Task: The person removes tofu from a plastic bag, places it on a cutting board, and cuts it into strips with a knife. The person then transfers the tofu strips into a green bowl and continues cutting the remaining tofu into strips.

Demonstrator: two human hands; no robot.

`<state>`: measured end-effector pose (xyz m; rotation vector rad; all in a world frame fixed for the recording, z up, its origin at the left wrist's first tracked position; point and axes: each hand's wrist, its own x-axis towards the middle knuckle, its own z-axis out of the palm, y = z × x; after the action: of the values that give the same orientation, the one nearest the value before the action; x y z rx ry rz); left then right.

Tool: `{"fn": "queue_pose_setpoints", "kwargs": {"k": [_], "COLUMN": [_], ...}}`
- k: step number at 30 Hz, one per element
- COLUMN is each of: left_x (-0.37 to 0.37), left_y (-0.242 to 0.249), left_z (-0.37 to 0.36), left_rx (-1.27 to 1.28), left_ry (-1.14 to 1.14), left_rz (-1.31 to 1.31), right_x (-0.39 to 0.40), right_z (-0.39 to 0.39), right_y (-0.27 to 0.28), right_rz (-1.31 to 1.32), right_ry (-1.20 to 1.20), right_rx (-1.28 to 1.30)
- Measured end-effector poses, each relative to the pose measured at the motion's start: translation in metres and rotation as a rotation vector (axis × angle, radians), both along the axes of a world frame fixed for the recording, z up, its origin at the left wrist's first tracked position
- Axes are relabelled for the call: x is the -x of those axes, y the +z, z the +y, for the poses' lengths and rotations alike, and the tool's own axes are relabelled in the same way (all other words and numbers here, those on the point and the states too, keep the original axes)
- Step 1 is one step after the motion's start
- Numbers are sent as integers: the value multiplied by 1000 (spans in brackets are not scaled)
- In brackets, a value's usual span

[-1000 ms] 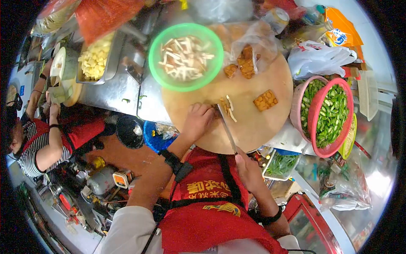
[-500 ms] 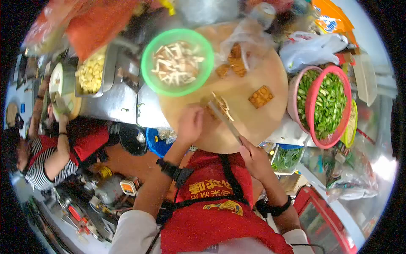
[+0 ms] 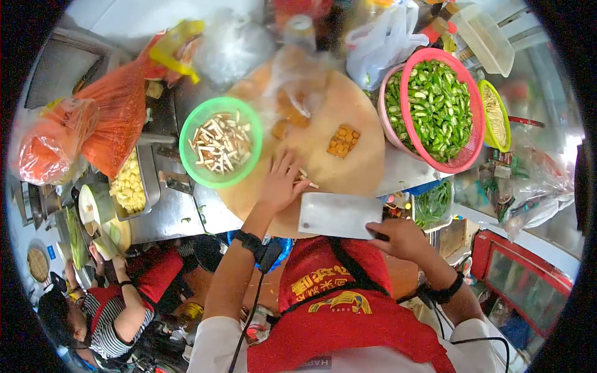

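My right hand (image 3: 401,239) grips the handle of a cleaver (image 3: 339,214); its broad blade lies turned flat-side up over the near edge of the round cutting board (image 3: 364,174). Fingers spread, my left hand (image 3: 283,183) rests low on the board, beside a few cut brown-edged strips (image 3: 307,179) that it partly covers. A browned block (image 3: 343,141), which looks like dried tofu, lies farther right on the board. Behind it, more brown pieces (image 3: 292,107) sit in and beside a clear plastic bag (image 3: 298,78). A green basket (image 3: 188,151) of similar pale strips stands at the board's left.
To the right, a pink basket (image 3: 476,140) holds sliced green peppers, with a yellow-green basket (image 3: 506,140) beyond. A metal tray (image 3: 149,177) of yellow cubes stands left. Farther left, a co-worker (image 3: 118,311) handles food. A white plastic bag (image 3: 379,46) sits behind the board.
The cleaver has turned from edge-down beside the strips to flat, nearer my body. My left hand has opened and reached onto the strips. The view has shifted.
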<state>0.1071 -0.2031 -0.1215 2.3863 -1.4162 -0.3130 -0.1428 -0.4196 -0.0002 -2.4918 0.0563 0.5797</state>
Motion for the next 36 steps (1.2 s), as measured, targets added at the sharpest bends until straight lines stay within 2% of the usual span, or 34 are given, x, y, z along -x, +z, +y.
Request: {"fn": "queue_pose_setpoints", "kwargs": {"k": [2, 3, 4, 6, 7, 9, 10, 12, 14, 15, 19, 21, 26, 28, 30, 32, 34, 35, 36], "left_x": [3, 6, 10, 20, 27, 43, 49, 64, 74, 76, 75, 71, 32, -5, -43, -74, -82, -78, -69], "left_y": [-6, -8, -8, -9, -4, 2, -1, -8, -11, -12, -13, -8, 54, 74, 88, 73, 78, 81, 80], "left_z": [8, 11, 14, 19, 20, 15, 11, 2, -9, -14, -23, -21, -9, 5, 22, 36, 34, 28, 18], "left_rx": [30, 64, 60, 208, 204, 302, 299, 395, 384, 375, 499, 504, 559, 687, 579, 428, 387, 513, 528], "left_ry": [-2, 1, -1, 53, 59, 360, 369, 588, 623, 644, 719, 711, 680, 621, 655, 699, 720, 687, 667], "left_rz": [19, 36, 37, 211, 212, 241, 241, 159, 133, 103, 254, 208, -13, -207, -228, -313, -399, -313, -293], "right_x": [17, 20, 23, 24, 20, 7, 2, -9, -25, -26, -50, -58, -92, -119, -137, -140, -120, -105, -88], "right_z": [-11, -17, -23, -32, -31, -33, -31, -18, -3, 6, 51, 66, 74, 82, 83, 74, 54, 42, 30], "right_y": [-7, -12, -24, -53, -60, -83, -93, -100, -100, -120, -116, -104, -43, -8, 14, 25, 21, 14, 5], "right_rz": [3, 164, 166, 431, 520, 531, 541, 519, 516, 552, 593, 566, 479, 419, 336, 254, 214, 199, 190], "right_ry": [-224, -407, -409, -589, -763, -737, -718, -726, -558, -471, -417, -583, -564, -609, -559, -573, -610, -626, -654], "right_rx": [-218, -421, -425, -593, -813, -868, -922, -926, -985, -1054, -1092, -1245, -1272, -1195, -1160, -1034, -963, -907, -893]}}
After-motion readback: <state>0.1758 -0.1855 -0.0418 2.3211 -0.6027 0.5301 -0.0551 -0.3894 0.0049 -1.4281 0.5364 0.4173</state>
